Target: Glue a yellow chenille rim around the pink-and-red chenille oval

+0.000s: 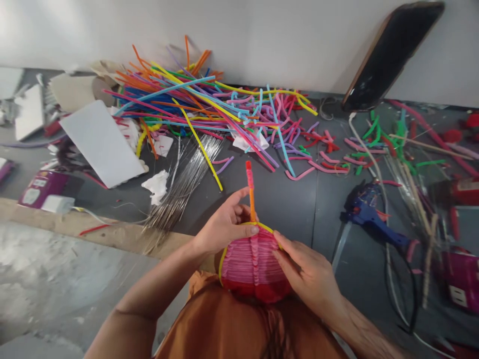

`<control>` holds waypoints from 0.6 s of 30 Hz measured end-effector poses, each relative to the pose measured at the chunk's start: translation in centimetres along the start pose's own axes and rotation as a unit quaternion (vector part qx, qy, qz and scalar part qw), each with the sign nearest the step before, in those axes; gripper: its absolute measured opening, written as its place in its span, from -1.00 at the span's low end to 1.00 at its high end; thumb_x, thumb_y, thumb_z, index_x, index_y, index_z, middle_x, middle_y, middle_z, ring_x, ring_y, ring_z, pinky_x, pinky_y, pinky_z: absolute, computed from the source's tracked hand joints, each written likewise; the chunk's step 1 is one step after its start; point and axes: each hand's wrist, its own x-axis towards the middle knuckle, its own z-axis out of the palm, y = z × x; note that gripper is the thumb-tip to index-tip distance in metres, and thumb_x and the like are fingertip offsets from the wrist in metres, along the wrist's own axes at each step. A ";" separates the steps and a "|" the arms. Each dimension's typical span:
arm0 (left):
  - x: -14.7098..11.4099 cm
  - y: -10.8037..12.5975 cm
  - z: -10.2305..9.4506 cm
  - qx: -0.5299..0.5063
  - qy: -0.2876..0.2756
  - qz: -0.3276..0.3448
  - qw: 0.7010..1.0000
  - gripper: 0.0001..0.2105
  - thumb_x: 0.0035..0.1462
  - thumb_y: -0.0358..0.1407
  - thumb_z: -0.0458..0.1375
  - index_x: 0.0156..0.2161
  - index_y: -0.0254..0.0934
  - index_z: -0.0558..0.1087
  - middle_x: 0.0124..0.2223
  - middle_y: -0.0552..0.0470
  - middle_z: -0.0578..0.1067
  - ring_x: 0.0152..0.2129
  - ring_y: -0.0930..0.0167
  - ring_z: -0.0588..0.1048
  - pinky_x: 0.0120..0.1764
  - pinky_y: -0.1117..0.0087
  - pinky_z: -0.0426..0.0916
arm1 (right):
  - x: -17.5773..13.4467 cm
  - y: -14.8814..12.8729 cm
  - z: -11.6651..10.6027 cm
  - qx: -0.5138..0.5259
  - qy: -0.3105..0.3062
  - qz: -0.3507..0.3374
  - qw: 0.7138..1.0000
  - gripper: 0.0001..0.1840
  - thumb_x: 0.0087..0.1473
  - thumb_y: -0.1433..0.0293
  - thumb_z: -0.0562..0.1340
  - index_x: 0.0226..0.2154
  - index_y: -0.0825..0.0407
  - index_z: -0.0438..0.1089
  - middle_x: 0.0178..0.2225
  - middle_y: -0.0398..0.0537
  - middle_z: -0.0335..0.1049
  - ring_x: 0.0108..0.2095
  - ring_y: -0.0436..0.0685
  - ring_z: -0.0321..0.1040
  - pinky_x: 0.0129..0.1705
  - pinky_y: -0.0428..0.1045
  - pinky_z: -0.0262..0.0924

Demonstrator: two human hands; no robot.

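Note:
Close to my body is a rounded pink and red pipe-cleaner piece (239, 264) with a yellow rim and a ridge down its middle. From its top edge an orange and pink stem (252, 199) with a red tip sticks up. My left hand (228, 219) grips the upper left edge, its thumb on the rim by the stem's base and its other fingers partly hidden behind. On the right edge, my right hand (309, 267) pinches the yellow rim between thumb and fingers.
A heap of colourful pipe cleaners (168, 104) lies along the wall, beside a bundle of thin wires (190, 174). A blue glue gun (368, 214) and its cable lie right. A phone (392, 55) leans on the wall; a white card (103, 144) lies left.

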 end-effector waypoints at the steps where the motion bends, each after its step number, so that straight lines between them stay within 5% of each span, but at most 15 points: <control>1: -0.1 0.1 0.1 -0.005 -0.001 -0.002 1.000 -0.23 -0.11 -0.45 0.34 0.20 -0.19 0.12 -0.35 0.13 0.44 -0.44 0.53 0.44 -0.31 0.48 0.34 | 0.0 0.0 0.1 0.000 0.002 -0.002 1.000 -0.51 0.13 0.54 0.16 0.12 -0.04 0.30 -0.22 -0.05 0.58 -0.30 0.03 0.53 -0.22 -0.09 0.43; 15: -1.4 0.5 0.3 -0.003 0.022 0.065 0.998 -0.34 -0.12 -0.44 0.35 0.08 -0.24 0.17 -0.36 0.12 0.45 -0.45 0.52 0.45 -0.33 0.48 0.38 | 1.1 -0.8 -0.1 -0.007 0.018 -0.022 1.000 -0.62 0.17 0.50 0.13 0.03 0.00 0.40 -0.21 -0.01 0.58 -0.28 0.06 0.53 -0.20 -0.05 0.44; 18: -1.7 0.7 0.0 0.023 0.008 0.093 0.995 -0.30 -0.14 -0.44 0.37 0.12 -0.17 0.18 -0.22 0.06 0.43 -0.36 0.51 0.45 -0.26 0.46 0.38 | 1.8 -0.8 -0.7 -0.017 0.022 -0.034 0.999 -0.65 0.17 0.50 0.13 0.00 0.03 0.42 -0.19 0.00 0.57 -0.25 0.06 0.53 -0.16 -0.06 0.43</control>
